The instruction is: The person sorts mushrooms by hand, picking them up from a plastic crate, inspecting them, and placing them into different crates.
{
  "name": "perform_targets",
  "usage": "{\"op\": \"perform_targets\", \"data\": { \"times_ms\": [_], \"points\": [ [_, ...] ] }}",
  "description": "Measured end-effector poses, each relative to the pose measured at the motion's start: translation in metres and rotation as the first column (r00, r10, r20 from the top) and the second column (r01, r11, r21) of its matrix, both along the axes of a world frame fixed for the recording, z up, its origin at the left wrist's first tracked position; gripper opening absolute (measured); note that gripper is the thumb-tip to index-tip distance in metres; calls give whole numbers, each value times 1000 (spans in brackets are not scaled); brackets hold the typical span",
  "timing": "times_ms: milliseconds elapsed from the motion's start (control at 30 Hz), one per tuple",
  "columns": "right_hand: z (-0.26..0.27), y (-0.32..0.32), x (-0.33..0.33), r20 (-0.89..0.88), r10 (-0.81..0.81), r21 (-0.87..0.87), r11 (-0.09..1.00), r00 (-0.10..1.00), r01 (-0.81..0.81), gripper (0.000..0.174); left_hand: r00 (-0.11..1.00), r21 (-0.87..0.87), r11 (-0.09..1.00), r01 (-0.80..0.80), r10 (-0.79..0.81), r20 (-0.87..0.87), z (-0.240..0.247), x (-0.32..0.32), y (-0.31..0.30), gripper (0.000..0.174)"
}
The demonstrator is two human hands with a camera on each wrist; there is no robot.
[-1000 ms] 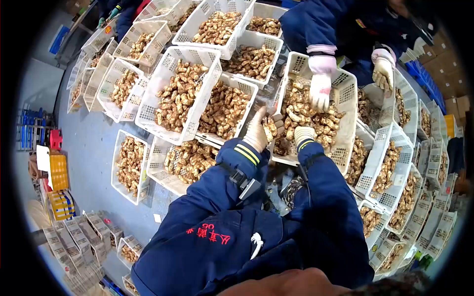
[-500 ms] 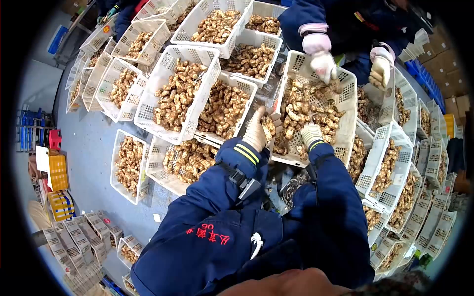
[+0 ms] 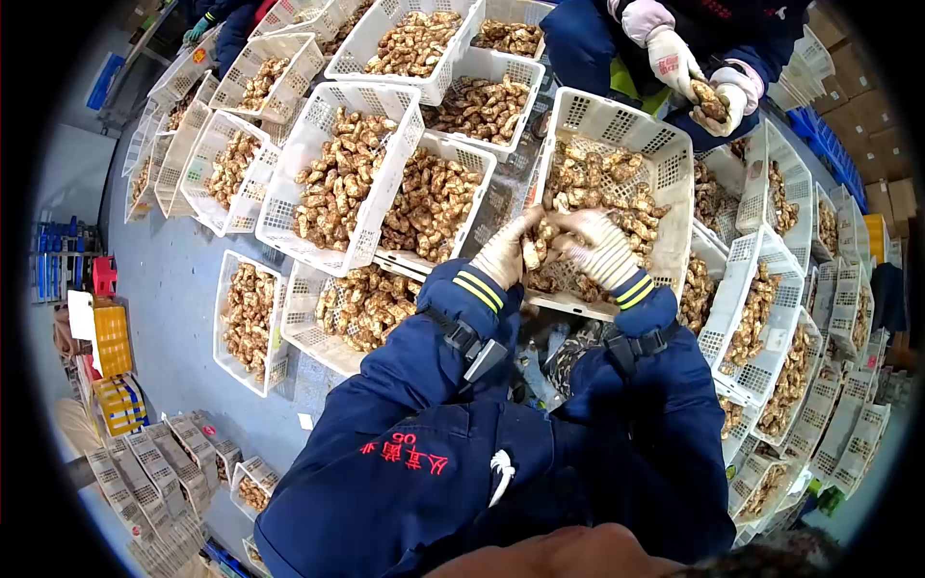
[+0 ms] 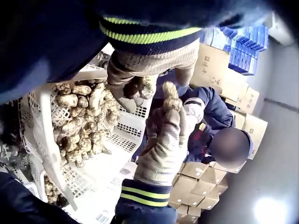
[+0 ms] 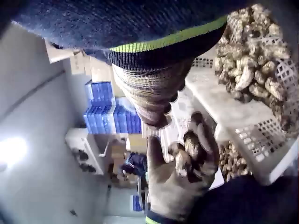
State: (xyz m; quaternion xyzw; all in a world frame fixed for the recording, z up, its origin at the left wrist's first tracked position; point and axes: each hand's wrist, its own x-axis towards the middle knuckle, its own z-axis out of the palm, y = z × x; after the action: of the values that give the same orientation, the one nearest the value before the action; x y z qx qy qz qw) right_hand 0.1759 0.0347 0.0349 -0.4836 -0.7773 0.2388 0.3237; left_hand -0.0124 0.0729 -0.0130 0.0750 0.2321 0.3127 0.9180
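Observation:
Both my hands wear pale knitted gloves and meet over the near left corner of a white perforated crate (image 3: 665, 135) of stubby brown-and-white mushrooms (image 3: 641, 217). My left hand (image 3: 506, 250) cradles a mushroom (image 3: 537, 246); the right wrist view shows a pale mushroom (image 5: 182, 161) and a darker mushroom (image 5: 191, 143) in its curled fingers. Opposite it, my right hand (image 3: 595, 246) has its fingers bent toward the left. In the left wrist view a small mushroom (image 4: 172, 95) sticks up from the right hand's fingertips.
Across the crate, another person's gloved hands (image 3: 713, 106) hold a mushroom. Crates full of mushrooms stand stacked to the left (image 3: 385, 212) and to the right (image 3: 752, 318). Cardboard boxes (image 4: 210, 70) are piled behind the other person.
My right hand has come up out of the crate toward my left hand, which still holds its mushroom. The other person's hands have left the crate and come together around a mushroom.

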Motion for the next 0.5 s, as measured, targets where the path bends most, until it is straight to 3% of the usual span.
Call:
{"op": "perform_targets", "data": {
  "times_ms": [33, 100, 133, 167, 233, 267, 300, 367, 400, 433, 500],
  "points": [
    [-2, -4, -5, 49, 44, 12, 999, 998, -45, 40, 998, 23, 998, 53, -54, 20, -21, -4, 4, 24],
    [6, -4, 7, -111, 1, -150, 989, 994, -18, 40, 986, 37, 999, -14, 20, -166, 12, 0, -2, 23],
    [-3, -6, 21, -201, -201, -323, 938, 959, 129, 39, 974, 22, 1000, -20, 24, -225, 20, -2, -3, 25],
    [-7, -4, 36, -279, -308, -376, 906, 910, 192, 35, 990, 32, 999, -22, 26, -141, 14, -3, -2, 27],
    [-41, -9, 85, -88, -475, -486, 788, 876, 378, 39, 998, 82, 996, -27, 31, -53, -5, -2, 2, 28],
    [-70, -14, 116, 226, -411, -481, 741, 883, 468, 43, 999, 81, 996, -46, 48, -19, 0, -2, 1, 25],
    [-102, -19, 142, 516, -301, -446, 705, 802, 552, 46, 996, 61, 997, -50, 54, -71, -7, -1, 3, 21],
    [-146, -44, 167, 559, -184, -576, 614, 808, 539, 40, 992, 81, 995, -54, 63, -109, -7, 0, 3, 18],
    [-145, -49, 168, 623, -10, -594, 643, 782, 482, 43, 994, 90, 995, -43, 51, -96, -12, 0, 4, 18],
    [-190, -58, 190, 616, 254, -588, 778, 745, 221, 47, 990, 85, 996, -28, 39, -133, -17, -1, 5, 20],
    [-173, -53, 153, 629, 258, -760, 403, 733, 510, 42, 977, 81, 996, -46, 61, -202, -6, 0, 1, 22]
  ]
}}
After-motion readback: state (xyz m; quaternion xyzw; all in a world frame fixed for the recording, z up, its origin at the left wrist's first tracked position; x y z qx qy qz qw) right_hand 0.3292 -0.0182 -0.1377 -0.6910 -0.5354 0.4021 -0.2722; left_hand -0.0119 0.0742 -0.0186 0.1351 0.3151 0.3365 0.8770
